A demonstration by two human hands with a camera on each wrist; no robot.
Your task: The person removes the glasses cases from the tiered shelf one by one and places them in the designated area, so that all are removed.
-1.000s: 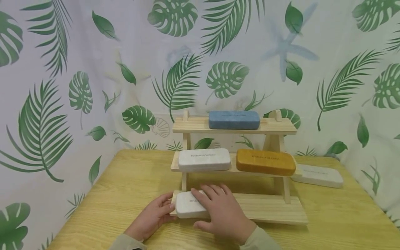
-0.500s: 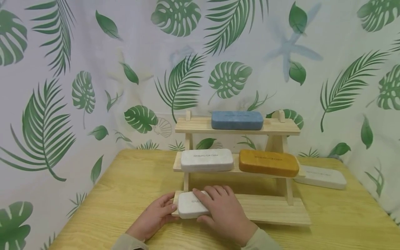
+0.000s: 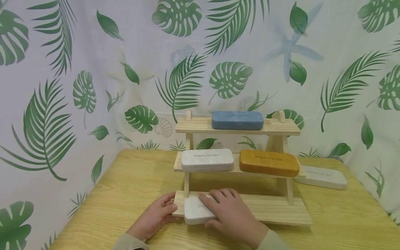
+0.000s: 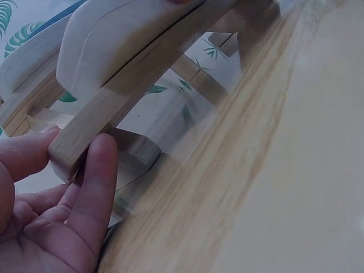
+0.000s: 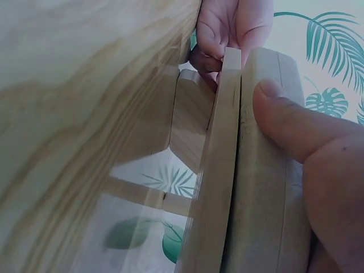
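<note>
My right hand (image 3: 232, 215) grips a white glasses case (image 3: 194, 212) at the left part of the bottom tier of a wooden tiered display shelf (image 3: 275, 210). Its thumb presses the case's near side in the right wrist view, while the other fingers lie over the top. The palm hides the case's right half. With my left hand (image 4: 62, 227) I pinch the left end of the bottom board (image 4: 85, 136) between thumb and fingers. On the middle tier lie another white glasses case (image 3: 207, 159) and a mustard-yellow glasses case (image 3: 268, 163).
A blue glasses case (image 3: 237, 120) lies on the top tier. Behind the shelf's right side, one more white glasses case (image 3: 323, 177) lies on the wooden table (image 3: 125, 180). A leaf-patterned curtain (image 3: 109, 86) hangs behind.
My right hand has slid the white case slightly right and toward me, so more of the board's left end shows. My left hand keeps its hold on the board.
</note>
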